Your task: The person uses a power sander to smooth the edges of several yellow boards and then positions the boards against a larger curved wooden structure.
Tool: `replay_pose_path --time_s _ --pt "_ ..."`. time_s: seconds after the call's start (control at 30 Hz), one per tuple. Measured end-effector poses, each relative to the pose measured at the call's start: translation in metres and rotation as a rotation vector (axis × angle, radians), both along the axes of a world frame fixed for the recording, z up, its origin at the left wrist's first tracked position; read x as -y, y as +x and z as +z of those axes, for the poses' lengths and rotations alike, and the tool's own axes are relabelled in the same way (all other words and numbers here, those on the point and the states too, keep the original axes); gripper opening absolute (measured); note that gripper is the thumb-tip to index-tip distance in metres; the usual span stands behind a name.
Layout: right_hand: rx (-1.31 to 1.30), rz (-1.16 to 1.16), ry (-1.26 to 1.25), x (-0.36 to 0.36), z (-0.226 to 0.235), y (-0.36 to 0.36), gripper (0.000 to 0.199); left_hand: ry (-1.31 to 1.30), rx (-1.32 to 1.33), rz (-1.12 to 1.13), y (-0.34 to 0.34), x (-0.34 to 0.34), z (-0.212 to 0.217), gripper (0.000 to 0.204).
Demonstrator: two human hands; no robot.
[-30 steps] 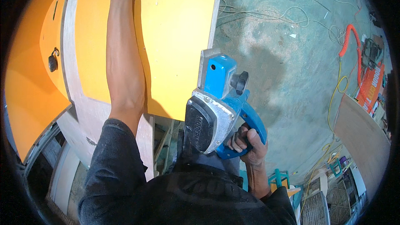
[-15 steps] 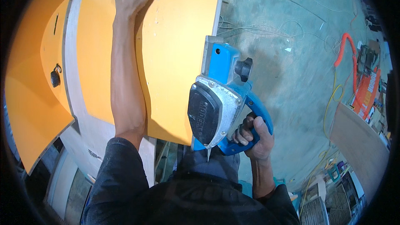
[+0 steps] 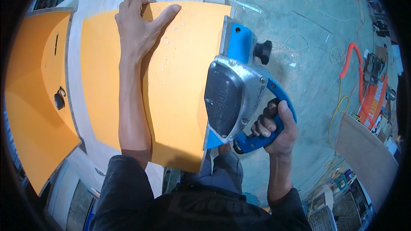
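An orange laminated board (image 3: 180, 85) lies flat in front of me. My left hand (image 3: 139, 28) presses on its far part, fingers spread. My right hand (image 3: 276, 126) grips the blue rear handle of a blue and silver electric planer (image 3: 235, 90). The planer rests against the board's right edge, its black front knob (image 3: 262, 50) pointing away from me.
A second orange panel (image 3: 32, 102) with a black latch (image 3: 59, 99) stands at the left. Below lies a concrete floor (image 3: 308, 60) with thin cables, an orange coiled hose (image 3: 349, 62) and tools at the right. A curved plywood piece (image 3: 368, 154) sits at lower right.
The view has tilted so the board's far end and my left hand are fully in sight. The planer sits further along the board's right edge.
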State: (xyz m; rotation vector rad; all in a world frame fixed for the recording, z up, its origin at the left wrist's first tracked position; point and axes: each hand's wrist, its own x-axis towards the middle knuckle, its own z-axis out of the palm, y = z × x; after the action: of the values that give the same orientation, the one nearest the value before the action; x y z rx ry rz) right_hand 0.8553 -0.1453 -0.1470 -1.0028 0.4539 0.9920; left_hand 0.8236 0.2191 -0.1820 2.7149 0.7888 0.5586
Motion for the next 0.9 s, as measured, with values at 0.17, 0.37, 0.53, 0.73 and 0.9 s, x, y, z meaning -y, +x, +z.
replay_pose_path --time_s 0.17,0.37,0.53,0.73,0.9 --pt "0.022 -0.069 0.032 -0.021 -0.001 0.032 0.032 -0.019 -0.032 -0.004 0.002 0.001 0.004 0.059" --pt "0.015 -0.090 0.022 -0.041 0.002 0.060 0.033 -0.058 -0.029 0.005 0.001 -0.001 0.005 0.060" --pt "0.066 -0.048 0.059 -0.048 0.000 0.085 0.030 -0.065 -0.047 0.003 0.004 0.002 0.009 0.057" --pt "0.172 -0.075 0.029 -0.072 -0.008 0.115 0.033 -0.023 -0.026 -0.013 0.001 0.002 0.011 0.053" --pt "0.253 -0.065 0.073 -0.068 -0.010 0.146 0.032 -0.123 0.092 -0.022 0.012 0.006 0.006 0.056"
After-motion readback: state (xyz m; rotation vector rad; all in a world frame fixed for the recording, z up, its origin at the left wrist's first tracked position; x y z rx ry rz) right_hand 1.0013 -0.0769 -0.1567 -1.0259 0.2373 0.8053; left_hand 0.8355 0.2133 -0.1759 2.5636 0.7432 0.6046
